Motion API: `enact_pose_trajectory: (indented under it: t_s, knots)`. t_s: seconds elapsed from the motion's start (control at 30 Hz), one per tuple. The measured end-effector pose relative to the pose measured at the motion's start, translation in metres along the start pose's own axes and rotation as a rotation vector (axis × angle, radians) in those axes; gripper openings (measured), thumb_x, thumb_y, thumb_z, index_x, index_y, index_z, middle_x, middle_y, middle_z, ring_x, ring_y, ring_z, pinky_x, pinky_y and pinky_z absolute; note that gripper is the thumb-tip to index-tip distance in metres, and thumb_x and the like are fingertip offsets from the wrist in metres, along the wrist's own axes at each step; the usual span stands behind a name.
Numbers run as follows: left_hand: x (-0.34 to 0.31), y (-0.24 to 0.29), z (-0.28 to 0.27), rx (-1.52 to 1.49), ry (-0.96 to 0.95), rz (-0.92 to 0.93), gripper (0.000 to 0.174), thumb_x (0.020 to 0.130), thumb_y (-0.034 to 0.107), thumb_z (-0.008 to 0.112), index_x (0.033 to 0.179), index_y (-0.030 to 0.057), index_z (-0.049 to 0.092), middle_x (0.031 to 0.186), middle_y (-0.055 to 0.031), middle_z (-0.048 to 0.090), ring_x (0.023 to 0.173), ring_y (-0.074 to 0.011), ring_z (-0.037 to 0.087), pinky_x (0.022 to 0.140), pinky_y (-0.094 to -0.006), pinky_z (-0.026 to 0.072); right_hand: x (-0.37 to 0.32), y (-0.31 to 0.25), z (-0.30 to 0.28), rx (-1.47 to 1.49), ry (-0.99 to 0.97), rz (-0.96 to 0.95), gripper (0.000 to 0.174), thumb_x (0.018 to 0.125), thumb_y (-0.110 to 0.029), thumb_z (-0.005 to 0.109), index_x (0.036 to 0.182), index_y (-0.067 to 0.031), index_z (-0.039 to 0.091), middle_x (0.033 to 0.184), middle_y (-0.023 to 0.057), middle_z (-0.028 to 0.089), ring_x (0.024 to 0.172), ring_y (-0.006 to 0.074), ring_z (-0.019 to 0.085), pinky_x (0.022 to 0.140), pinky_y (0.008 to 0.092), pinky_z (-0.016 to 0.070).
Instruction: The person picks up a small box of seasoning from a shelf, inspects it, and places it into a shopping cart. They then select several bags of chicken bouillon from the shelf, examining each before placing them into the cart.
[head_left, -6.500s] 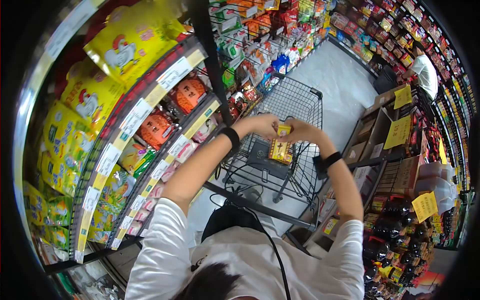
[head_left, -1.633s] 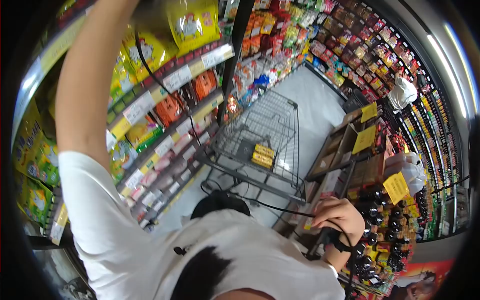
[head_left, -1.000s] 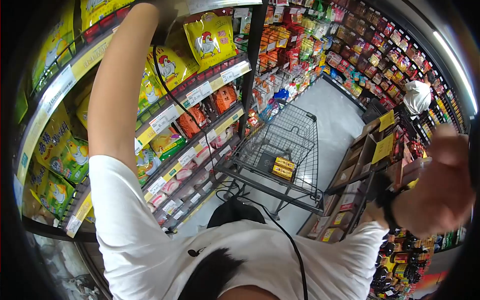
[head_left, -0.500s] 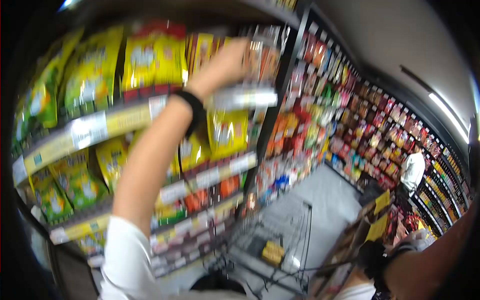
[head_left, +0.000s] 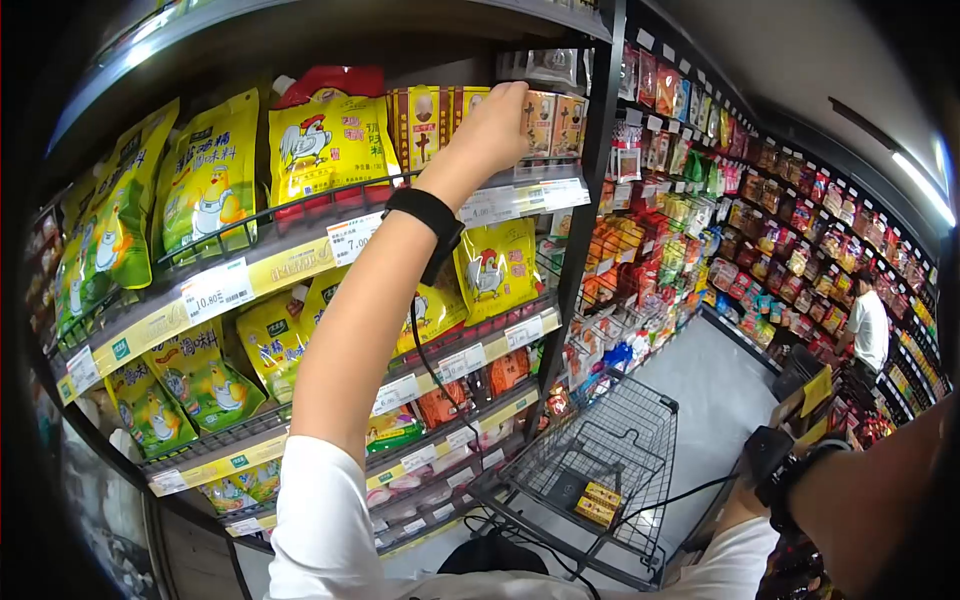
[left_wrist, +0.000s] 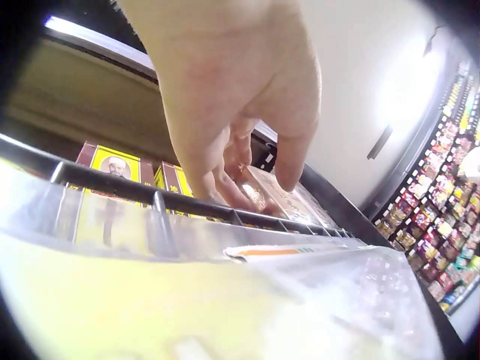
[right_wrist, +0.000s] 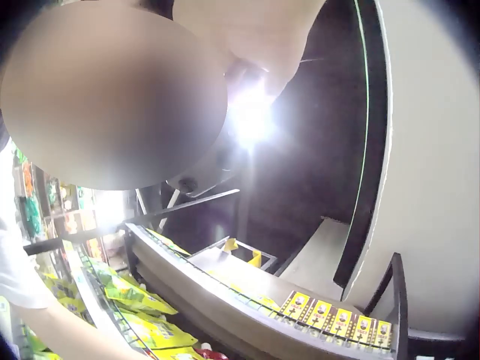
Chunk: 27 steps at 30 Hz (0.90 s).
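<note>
My left hand (head_left: 490, 125) is at the upper shelf, beside orange-brown boxes (head_left: 541, 126) with portraits, to the right of yellow-and-brown boxes (head_left: 420, 118). In the left wrist view this hand (left_wrist: 232, 86) has its fingers curled against a pale brown box (left_wrist: 264, 193), with the thumb at its other side. The fingertips are partly hidden. My raised right hand (head_left: 872, 500) is close to the head camera at the lower right, its fingers out of sight. In the right wrist view part of the hand (right_wrist: 251, 34) shows near a bright light.
Yellow chicken-print bags (head_left: 325, 145) fill the shelf at left, behind a wire rail and price tags. A wire cart (head_left: 640, 425) holding yellow boxes (head_left: 598, 503) stands below. A person in white (head_left: 868, 328) is at far right. A cable hangs from my left wrist.
The head view has tilted up toward the upper shelf. My left hand, hidden behind blur earlier, is now at the orange-brown boxes. My right hand has risen from waist height toward the head camera.
</note>
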<state>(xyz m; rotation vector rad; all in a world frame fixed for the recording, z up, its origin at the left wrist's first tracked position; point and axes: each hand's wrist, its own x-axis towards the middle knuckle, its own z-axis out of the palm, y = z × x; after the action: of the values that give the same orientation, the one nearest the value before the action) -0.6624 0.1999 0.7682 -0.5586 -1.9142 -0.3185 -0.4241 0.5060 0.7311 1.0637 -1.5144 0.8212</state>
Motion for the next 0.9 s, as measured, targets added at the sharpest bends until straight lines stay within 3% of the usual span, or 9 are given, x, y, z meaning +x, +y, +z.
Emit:
enact_pose_trajectory:
  t_s: [0.1, 0.27, 0.4, 0.47, 0.53, 0.6, 0.7, 0.8, 0.9]
  knots:
    - [0.005, 0.006, -0.008, 0.074, -0.124, -0.083, 0.052, 0.074, 0.004, 0.061, 0.122, -0.0016, 0.044, 0.118, -0.0232, 0.053, 0.107, -0.0396, 0.051, 0.091, -0.0399, 0.0433, 0.009, 0.011, 0.005, 0.063, 0.065, -0.045, 0.04, 0.083, -0.017, 0.062, 0.117, 0.0014, 0.054, 0.089, 0.008, 0.06, 0.076, 0.0121, 0.054, 0.066, 0.0253, 0.0418]
    - [0.006, 0.001, -0.006, 0.081, -0.106, -0.06, 0.047, 0.074, 0.003, 0.06, 0.119, 0.0007, 0.046, 0.11, -0.0216, 0.055, 0.103, -0.0374, 0.054, 0.089, -0.039, 0.0448, 0.035, 0.044, 0.024, 0.188, 0.141, -0.082, 0.036, 0.085, -0.015, 0.06, 0.117, 0.0002, 0.055, 0.088, 0.0066, 0.06, 0.075, 0.011, 0.053, 0.065, 0.0247, 0.0412]
    - [0.015, 0.007, -0.01, 0.145, -0.142, -0.104, 0.039, 0.075, 0.004, 0.059, 0.113, 0.0017, 0.049, 0.105, -0.0194, 0.057, 0.096, -0.0353, 0.057, 0.085, -0.0382, 0.0464, 0.067, 0.109, 0.067, 0.194, -0.062, 0.109, 0.028, 0.087, -0.011, 0.058, 0.114, -0.0041, 0.059, 0.089, 0.0034, 0.062, 0.075, 0.0089, 0.054, 0.066, 0.0236, 0.0417]
    - [0.022, 0.001, -0.006, 0.171, -0.094, -0.088, 0.027, 0.076, 0.006, 0.061, 0.101, 0.0021, 0.054, 0.094, -0.018, 0.061, 0.088, -0.035, 0.059, 0.08, -0.0385, 0.0479, 0.078, 0.159, 0.109, 0.138, -0.174, 0.114, 0.021, 0.084, -0.011, 0.059, 0.103, -0.0066, 0.064, 0.088, 0.0055, 0.066, 0.077, 0.0143, 0.062, 0.07, 0.0244, 0.0475]
    - [0.029, -0.001, -0.005, 0.235, -0.091, -0.077, 0.022, 0.076, 0.008, 0.062, 0.096, 0.0022, 0.056, 0.088, -0.0179, 0.062, 0.084, -0.0352, 0.061, 0.076, -0.0389, 0.0488, 0.089, 0.212, 0.156, 0.012, -0.17, -0.068, 0.022, 0.083, -0.013, 0.058, 0.102, -0.0048, 0.064, 0.092, 0.0124, 0.067, 0.083, 0.023, 0.065, 0.073, 0.0311, 0.0492]
    - [0.037, 0.001, -0.005, 0.328, -0.091, -0.066, 0.02, 0.075, 0.01, 0.063, 0.093, 0.0023, 0.057, 0.085, -0.0182, 0.063, 0.082, -0.0353, 0.061, 0.075, -0.0394, 0.0492, 0.099, 0.232, 0.189, 0.201, -0.32, 0.124, 0.024, 0.081, -0.014, 0.059, 0.102, -0.0038, 0.063, 0.096, 0.0157, 0.065, 0.089, 0.0302, 0.063, 0.079, 0.036, 0.0486]
    - [0.046, 0.002, -0.006, 0.394, -0.1, -0.066, 0.021, 0.074, 0.013, 0.065, 0.092, 0.0026, 0.06, 0.084, -0.0184, 0.064, 0.083, -0.0353, 0.062, 0.074, -0.0397, 0.0497, 0.105, 0.241, 0.229, 0.139, -0.226, 0.035, 0.027, 0.083, -0.017, 0.059, 0.107, -0.0029, 0.062, 0.101, 0.0152, 0.064, 0.09, 0.027, 0.063, 0.081, 0.0336, 0.0479]
    - [0.047, -0.006, -0.004, 0.43, -0.125, -0.052, 0.026, 0.072, 0.016, 0.068, 0.094, 0.0031, 0.062, 0.086, -0.0182, 0.065, 0.084, -0.0351, 0.062, 0.075, -0.0395, 0.0501, 0.109, 0.241, 0.258, 0.024, -0.107, -0.064, 0.029, 0.081, -0.016, 0.06, 0.107, -0.0021, 0.062, 0.101, 0.0171, 0.063, 0.094, 0.0319, 0.061, 0.085, 0.0367, 0.0471]
    - [0.045, -0.013, -0.001, 0.46, -0.145, -0.067, 0.031, 0.07, 0.019, 0.07, 0.096, 0.0039, 0.063, 0.087, -0.0178, 0.065, 0.084, -0.0352, 0.063, 0.077, -0.0395, 0.0505, 0.117, 0.239, 0.268, -0.068, -0.213, 0.007, 0.029, 0.08, -0.013, 0.059, 0.106, -0.0013, 0.062, 0.101, 0.0194, 0.062, 0.096, 0.0356, 0.059, 0.087, 0.0394, 0.0461]
